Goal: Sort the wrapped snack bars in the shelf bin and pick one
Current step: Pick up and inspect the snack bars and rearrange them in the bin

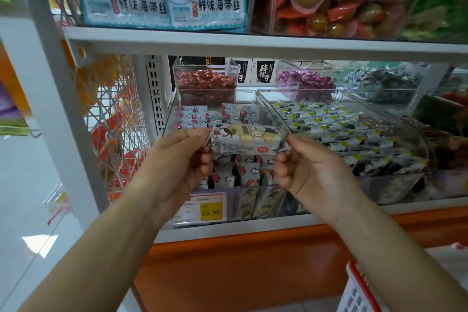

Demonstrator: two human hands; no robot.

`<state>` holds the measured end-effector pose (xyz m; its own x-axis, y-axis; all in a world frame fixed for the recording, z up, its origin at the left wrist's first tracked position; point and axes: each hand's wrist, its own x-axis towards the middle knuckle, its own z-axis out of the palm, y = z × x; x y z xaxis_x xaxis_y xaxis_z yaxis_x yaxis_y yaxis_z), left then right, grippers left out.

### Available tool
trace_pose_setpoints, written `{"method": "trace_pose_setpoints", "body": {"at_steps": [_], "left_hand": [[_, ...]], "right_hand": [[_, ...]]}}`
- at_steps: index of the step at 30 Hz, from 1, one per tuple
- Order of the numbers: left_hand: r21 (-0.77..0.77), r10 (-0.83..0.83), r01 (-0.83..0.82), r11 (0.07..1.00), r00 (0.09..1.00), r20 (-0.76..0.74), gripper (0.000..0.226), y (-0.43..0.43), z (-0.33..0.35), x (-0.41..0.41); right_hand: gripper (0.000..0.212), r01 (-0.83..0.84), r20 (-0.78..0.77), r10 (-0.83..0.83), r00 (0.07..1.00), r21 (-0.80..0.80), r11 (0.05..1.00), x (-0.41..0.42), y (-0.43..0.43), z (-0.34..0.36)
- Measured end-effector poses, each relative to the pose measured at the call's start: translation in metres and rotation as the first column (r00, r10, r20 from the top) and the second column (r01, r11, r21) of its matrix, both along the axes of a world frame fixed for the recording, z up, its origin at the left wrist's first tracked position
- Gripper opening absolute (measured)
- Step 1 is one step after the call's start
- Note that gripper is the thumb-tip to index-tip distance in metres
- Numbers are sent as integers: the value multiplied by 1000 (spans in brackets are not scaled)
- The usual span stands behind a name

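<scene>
While a red-rimmed basket (359, 289) sits nearest, below and right of the shelf bin (170, 119), the left hand (177, 159) and right hand (311, 167) hold one wrapped snack bar (247, 139) level just above that bin. Each hand's fingers are curled and pinch one crimped end. More bars (195, 116) lie inside the bin, a yellow price tag (211, 211) sits on its front, and a tub of red sweets (205, 80) stands behind it.
</scene>
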<state>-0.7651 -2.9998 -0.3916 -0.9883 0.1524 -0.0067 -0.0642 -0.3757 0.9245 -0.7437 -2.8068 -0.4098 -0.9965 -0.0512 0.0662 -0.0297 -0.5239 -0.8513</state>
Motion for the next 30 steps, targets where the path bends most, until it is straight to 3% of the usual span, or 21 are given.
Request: {"method": "trace_pose_setpoints", "body": {"at_steps": [3, 6, 9, 11, 14, 16, 25, 30], "left_hand": [[-169, 9, -20, 985, 998, -65, 15, -2, -1, -1], [-171, -30, 21, 985, 998, -50, 25, -1, 1, 0], [-276, -37, 0, 961, 991, -131, 23, 0, -2, 1], [-286, -33, -14, 958, 987, -159, 15, -1, -3, 1], [-314, -104, 41, 949, 977, -187, 13, -2, -3, 1], [-369, -134, 41, 929, 964, -230, 17, -1, -4, 1], [-574, -204, -34, 818, 916, -346, 35, -2, 0, 7], [-663, -203, -84, 744, 917, -344, 14, 2, -2, 8]], "right_hand": [[12, 300, -322, -169, 932, 417, 858, -1, 1, -7], [16, 418, -461, -183, 868, 482, 770, 0, 2, -8], [18, 394, -424, -203, 883, 433, 810, 1, 2, -4], [7, 366, -400, -199, 894, 398, 842, 2, 3, -3], [15, 395, -412, -208, 887, 446, 803, 5, 3, -1], [7, 400, -400, -216, 891, 465, 790, 4, 3, -1], [25, 404, -327, -272, 905, 464, 788, 0, 1, 0], [25, 439, -331, -302, 894, 508, 741, 0, -3, -2]]}}
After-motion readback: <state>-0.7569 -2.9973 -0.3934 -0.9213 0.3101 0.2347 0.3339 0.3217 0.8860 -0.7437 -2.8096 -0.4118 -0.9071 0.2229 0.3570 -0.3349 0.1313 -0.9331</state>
